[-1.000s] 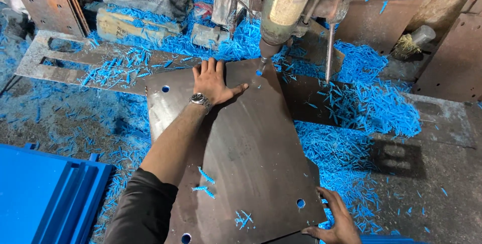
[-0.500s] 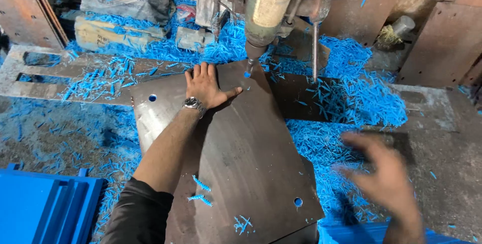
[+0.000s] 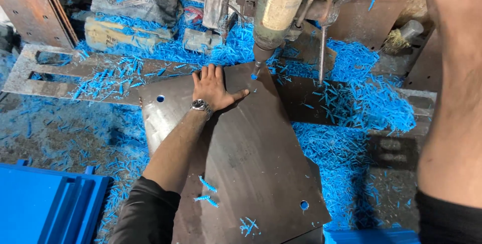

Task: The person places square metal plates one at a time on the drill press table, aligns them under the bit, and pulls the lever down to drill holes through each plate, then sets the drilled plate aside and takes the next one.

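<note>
The left hand lies flat on a big metal plate, fingers spread wide and palm pressed down. It holds nothing; it only pushes on the plate. A silver watch sits on the wrist, and a black sleeve covers the upper arm.

The plate is dark grey, smooth and a bit shiny. It has a round hole near its far left corner and another hole near its near right corner. A few blue shavings lie on it. The drill tip comes down at the plate's far edge, just beside the thumb.

The right arm is raised at the right side, but its hand is out of view. Heaps of blue shavings lie all around the plate.
</note>
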